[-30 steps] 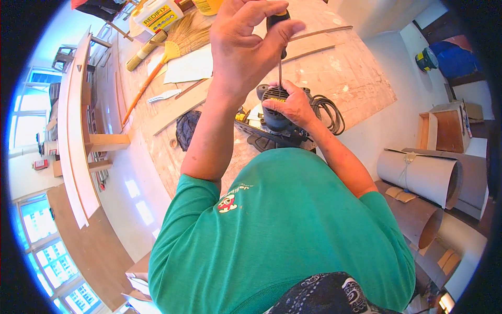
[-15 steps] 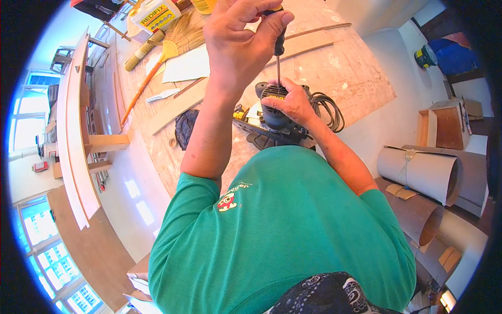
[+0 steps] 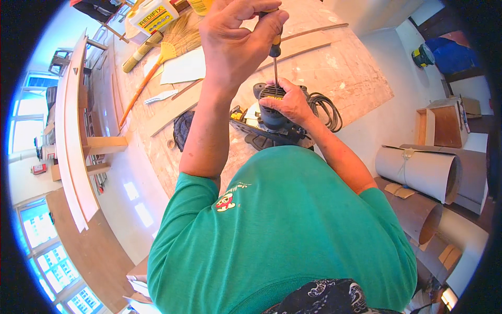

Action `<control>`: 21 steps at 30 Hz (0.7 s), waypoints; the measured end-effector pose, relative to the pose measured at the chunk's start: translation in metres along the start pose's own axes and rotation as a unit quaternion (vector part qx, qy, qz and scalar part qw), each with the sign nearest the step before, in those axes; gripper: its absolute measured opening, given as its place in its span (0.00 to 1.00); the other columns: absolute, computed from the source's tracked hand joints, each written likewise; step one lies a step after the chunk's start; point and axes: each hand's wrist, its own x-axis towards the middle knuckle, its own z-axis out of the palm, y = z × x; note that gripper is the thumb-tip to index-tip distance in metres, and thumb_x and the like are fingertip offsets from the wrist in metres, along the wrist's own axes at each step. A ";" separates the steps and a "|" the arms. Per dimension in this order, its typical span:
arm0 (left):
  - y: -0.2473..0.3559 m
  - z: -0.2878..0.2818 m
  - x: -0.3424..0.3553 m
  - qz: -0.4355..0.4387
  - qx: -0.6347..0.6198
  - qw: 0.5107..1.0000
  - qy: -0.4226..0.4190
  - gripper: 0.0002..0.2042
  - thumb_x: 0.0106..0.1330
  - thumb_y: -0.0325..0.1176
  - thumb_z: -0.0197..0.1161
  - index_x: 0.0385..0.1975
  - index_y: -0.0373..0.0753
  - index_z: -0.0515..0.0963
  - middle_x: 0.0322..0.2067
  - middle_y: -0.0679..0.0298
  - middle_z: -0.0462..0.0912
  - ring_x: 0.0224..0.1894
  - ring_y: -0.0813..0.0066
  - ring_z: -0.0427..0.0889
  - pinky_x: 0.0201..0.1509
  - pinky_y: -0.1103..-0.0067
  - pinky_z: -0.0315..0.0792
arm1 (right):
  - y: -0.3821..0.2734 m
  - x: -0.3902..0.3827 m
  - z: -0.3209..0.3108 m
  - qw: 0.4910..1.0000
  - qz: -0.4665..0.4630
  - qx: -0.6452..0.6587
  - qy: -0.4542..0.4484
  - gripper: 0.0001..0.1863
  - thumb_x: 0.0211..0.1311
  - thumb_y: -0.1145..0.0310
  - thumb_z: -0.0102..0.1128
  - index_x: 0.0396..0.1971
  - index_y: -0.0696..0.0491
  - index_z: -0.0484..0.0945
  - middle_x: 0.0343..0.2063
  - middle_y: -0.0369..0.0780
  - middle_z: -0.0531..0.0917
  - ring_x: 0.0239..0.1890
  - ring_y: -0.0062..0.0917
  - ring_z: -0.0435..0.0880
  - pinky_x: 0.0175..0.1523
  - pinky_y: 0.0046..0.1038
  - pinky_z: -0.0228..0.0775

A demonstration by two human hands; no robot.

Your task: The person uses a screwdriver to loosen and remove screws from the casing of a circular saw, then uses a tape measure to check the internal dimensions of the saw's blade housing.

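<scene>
A black-handled screwdriver (image 3: 275,49) stands upright, its shaft running down to the vented top of a black power tool (image 3: 274,116). My left hand (image 3: 235,39) grips the upper end of the screwdriver's handle. My right hand (image 3: 287,104) is wrapped around the tool's motor housing, just below the screwdriver's tip. A coiled black cord (image 3: 329,112) lies to the right of the tool on a paint-marked wooden worktable (image 3: 355,68). A dark crumpled bag or cloth (image 3: 182,128) and a small tan roll (image 3: 170,143) lie at the left of the tool.
Straw brooms (image 3: 178,36), an orange stick (image 3: 138,97), white sheets (image 3: 183,68), plastic jugs (image 3: 151,15) and wooden strips (image 3: 319,47) lie on the table. Long boards on a frame (image 3: 78,136) stand left; large rolled sheets (image 3: 415,175) and a wooden drawer (image 3: 442,125) are right.
My left hand, with the screwdriver, has shifted slightly left, and its wrist has tilted a little. The right hand still grips the tool; the whole view has shifted slightly.
</scene>
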 end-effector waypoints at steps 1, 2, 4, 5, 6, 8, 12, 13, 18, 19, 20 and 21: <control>-0.007 -0.001 0.000 0.040 0.023 0.999 0.002 0.10 0.67 0.25 0.73 0.45 0.34 0.83 0.32 0.63 0.82 0.29 0.77 0.80 0.33 0.81 0.74 | 0.000 0.000 0.000 1.000 -0.003 -0.005 -0.001 0.34 0.52 0.50 0.83 0.51 0.59 0.81 0.42 0.44 0.89 0.45 0.28 0.88 0.54 0.30 0.79; -0.014 -0.002 0.000 0.079 0.047 0.996 0.005 0.10 0.67 0.26 0.74 0.46 0.34 0.83 0.32 0.63 0.81 0.28 0.77 0.79 0.31 0.81 0.74 | 0.000 0.000 0.001 1.000 -0.006 -0.009 -0.002 0.34 0.52 0.50 0.83 0.51 0.59 0.81 0.42 0.44 0.89 0.45 0.28 0.88 0.54 0.30 0.79; -0.016 0.004 -0.008 0.014 0.000 1.000 0.018 0.11 0.67 0.27 0.74 0.46 0.34 0.84 0.32 0.62 0.82 0.28 0.77 0.79 0.31 0.81 0.73 | 0.000 0.001 0.000 1.000 -0.007 -0.009 -0.004 0.34 0.52 0.50 0.83 0.51 0.59 0.81 0.42 0.45 0.89 0.45 0.28 0.88 0.55 0.30 0.79; -0.015 0.005 -0.010 -0.034 -0.026 0.999 0.025 0.11 0.66 0.27 0.75 0.46 0.35 0.85 0.33 0.62 0.83 0.30 0.76 0.80 0.34 0.81 0.74 | -0.001 0.001 0.000 1.000 -0.005 -0.006 -0.006 0.34 0.52 0.50 0.83 0.51 0.59 0.81 0.42 0.45 0.89 0.45 0.28 0.88 0.55 0.30 0.79; -0.003 0.003 -0.011 -0.109 -0.057 0.992 0.026 0.10 0.64 0.26 0.76 0.44 0.36 0.87 0.37 0.61 0.86 0.37 0.76 0.84 0.41 0.80 0.77 | -0.001 0.001 -0.001 1.000 -0.002 -0.003 -0.007 0.34 0.52 0.50 0.83 0.51 0.59 0.81 0.42 0.45 0.89 0.45 0.28 0.88 0.55 0.31 0.79; 0.000 0.007 -0.011 -0.146 -0.095 0.984 0.035 0.10 0.61 0.25 0.78 0.41 0.37 0.89 0.40 0.60 0.89 0.44 0.75 0.87 0.48 0.80 0.80 | -0.001 -0.001 -0.002 1.000 0.011 0.005 -0.009 0.34 0.52 0.50 0.83 0.51 0.59 0.81 0.42 0.45 0.89 0.45 0.29 0.88 0.54 0.31 0.79; -0.006 0.005 -0.013 -0.040 -0.005 0.998 0.054 0.11 0.60 0.27 0.80 0.41 0.35 0.89 0.40 0.61 0.88 0.44 0.77 0.86 0.47 0.81 0.79 | 0.002 0.001 0.000 1.000 0.004 0.001 -0.015 0.33 0.52 0.51 0.83 0.51 0.58 0.81 0.42 0.45 0.89 0.44 0.28 0.88 0.54 0.31 0.79; -0.006 0.003 -0.013 -0.028 0.045 0.997 0.052 0.12 0.59 0.28 0.81 0.41 0.35 0.89 0.41 0.61 0.88 0.43 0.78 0.85 0.47 0.82 0.79 | 0.002 0.002 0.000 1.000 0.002 -0.004 -0.010 0.33 0.52 0.51 0.83 0.51 0.58 0.81 0.42 0.45 0.89 0.44 0.28 0.88 0.54 0.31 0.79; 0.000 -0.001 -0.013 -0.096 -0.016 0.995 0.037 0.09 0.63 0.25 0.76 0.42 0.34 0.89 0.40 0.61 0.88 0.40 0.78 0.84 0.44 0.82 0.79 | 0.000 0.001 0.003 1.000 -0.003 -0.009 -0.006 0.34 0.53 0.52 0.82 0.53 0.58 0.81 0.42 0.44 0.89 0.44 0.27 0.87 0.53 0.31 0.79; 0.002 0.000 -0.011 -0.111 -0.034 0.993 0.035 0.08 0.65 0.24 0.74 0.43 0.33 0.88 0.39 0.61 0.88 0.39 0.78 0.84 0.44 0.82 0.79 | -0.001 0.001 0.002 1.000 0.005 -0.004 -0.008 0.34 0.53 0.52 0.82 0.53 0.58 0.81 0.42 0.44 0.89 0.44 0.27 0.88 0.53 0.31 0.79; 0.004 -0.002 -0.009 -0.098 0.001 0.995 0.019 0.08 0.67 0.23 0.70 0.43 0.32 0.88 0.40 0.60 0.88 0.40 0.78 0.85 0.45 0.81 0.80 | -0.003 0.000 0.001 1.000 0.014 0.001 -0.009 0.34 0.53 0.52 0.82 0.53 0.58 0.81 0.42 0.44 0.89 0.44 0.27 0.88 0.53 0.31 0.79; 0.007 -0.002 -0.009 -0.094 0.010 0.995 0.016 0.08 0.66 0.23 0.70 0.44 0.31 0.88 0.41 0.59 0.88 0.40 0.79 0.86 0.46 0.81 0.80 | -0.003 -0.002 0.000 1.000 0.025 0.005 -0.011 0.34 0.53 0.52 0.82 0.53 0.58 0.81 0.42 0.44 0.89 0.44 0.27 0.88 0.53 0.31 0.79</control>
